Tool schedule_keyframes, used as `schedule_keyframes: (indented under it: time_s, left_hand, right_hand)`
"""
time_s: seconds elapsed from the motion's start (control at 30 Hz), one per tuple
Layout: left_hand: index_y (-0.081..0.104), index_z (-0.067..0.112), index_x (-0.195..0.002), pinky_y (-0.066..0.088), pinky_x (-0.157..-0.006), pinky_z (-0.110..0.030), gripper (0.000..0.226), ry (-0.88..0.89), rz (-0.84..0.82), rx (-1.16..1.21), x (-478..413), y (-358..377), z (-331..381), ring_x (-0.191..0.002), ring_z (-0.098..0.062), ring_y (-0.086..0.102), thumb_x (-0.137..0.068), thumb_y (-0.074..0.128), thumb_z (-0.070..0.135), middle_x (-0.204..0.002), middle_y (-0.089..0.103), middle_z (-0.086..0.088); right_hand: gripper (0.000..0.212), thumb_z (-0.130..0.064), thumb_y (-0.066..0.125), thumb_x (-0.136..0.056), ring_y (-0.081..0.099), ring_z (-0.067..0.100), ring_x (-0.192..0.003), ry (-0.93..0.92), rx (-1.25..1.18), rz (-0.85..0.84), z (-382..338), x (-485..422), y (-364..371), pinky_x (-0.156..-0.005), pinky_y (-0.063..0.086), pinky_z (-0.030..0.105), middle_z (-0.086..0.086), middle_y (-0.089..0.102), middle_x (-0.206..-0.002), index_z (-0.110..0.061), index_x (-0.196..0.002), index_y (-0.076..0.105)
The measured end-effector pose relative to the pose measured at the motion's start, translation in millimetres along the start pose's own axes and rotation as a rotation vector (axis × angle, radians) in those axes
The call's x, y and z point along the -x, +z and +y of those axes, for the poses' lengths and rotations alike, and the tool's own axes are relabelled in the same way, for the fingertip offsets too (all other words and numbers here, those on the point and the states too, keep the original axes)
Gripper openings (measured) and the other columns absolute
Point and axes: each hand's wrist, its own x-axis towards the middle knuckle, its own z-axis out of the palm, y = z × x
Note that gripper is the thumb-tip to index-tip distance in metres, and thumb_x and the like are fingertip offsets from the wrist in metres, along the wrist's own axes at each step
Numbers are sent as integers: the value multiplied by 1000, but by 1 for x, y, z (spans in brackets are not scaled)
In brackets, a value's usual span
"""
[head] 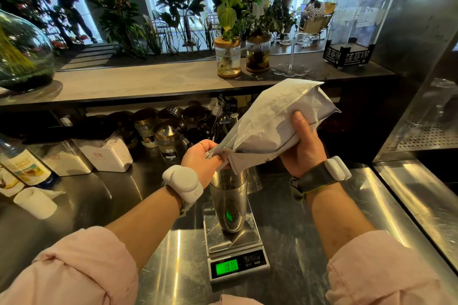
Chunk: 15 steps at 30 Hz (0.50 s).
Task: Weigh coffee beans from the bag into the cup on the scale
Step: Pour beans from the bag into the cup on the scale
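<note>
The steel counter (309, 242) spreads beneath both your hands, running out past your fingers on every side; above it, the pale coffee bag (275, 121) is the largest thing you hold, tilted so its sealed bottom rides up and away from your right fingers and its open mouth dips down toward your left ones; your right hand (303, 148) cups the bag's underside from below, thumb pressed up along its side and the other fingers wrapped out of sight behind it; your left hand (202, 157) pinches the bag's mouth corner, fingers closed tight on the folded edge, with a ring showing on one finger; directly beneath your left fingertips stands the steel cup (229, 203), upright, the bag's mouth just over its rim and perhaps touching it, though you cannot tell for certain; dark beans show inside the cup, under the bag's lip; the cup sits on the platform of the scale (233, 242), below and nearer you than both sets of fingers; the scale's green display (226, 265) glows at its front edge, the digits too blurred to read surely; a white band (183, 181) wraps your left wrist just behind the fingers.
</note>
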Motion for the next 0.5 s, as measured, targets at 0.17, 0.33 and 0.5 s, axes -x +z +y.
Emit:
schedule_keyframes:
  time_s: [0.17, 0.33, 0.5]
  left_hand:
    - [55, 28, -71, 40, -43, 0, 24, 5, 5, -5, 0, 0, 2, -58, -5, 50, -87, 62, 12, -66, 56, 8]
    - [54, 31, -71, 40, -44, 1, 26, 4, 5, -4, -1, 0, 2, -57, 0, 55, -87, 62, 12, -68, 57, 10]
    - [56, 29, -72, 39, -43, 1, 23, 7, 1, 6, -1, 0, 2, -58, -1, 56, -87, 62, 12, -68, 58, 9]
  right_hand:
    - [81, -29, 68, -76, 46, 43, -131, 8, -19, 20, 1, -3, -1, -107, 37, 61, 19, 51, -133, -8, -146, 35]
    - [114, -41, 89, -53, 46, 42, -130, -24, 2, -3, -3, 1, 5, -106, 39, 59, 19, 52, -132, -8, -146, 34]
    - [123, -46, 91, -44, 46, 43, -131, -18, 8, -30, -4, 1, 5, -106, 38, 61, 18, 52, -131, -8, -147, 34]
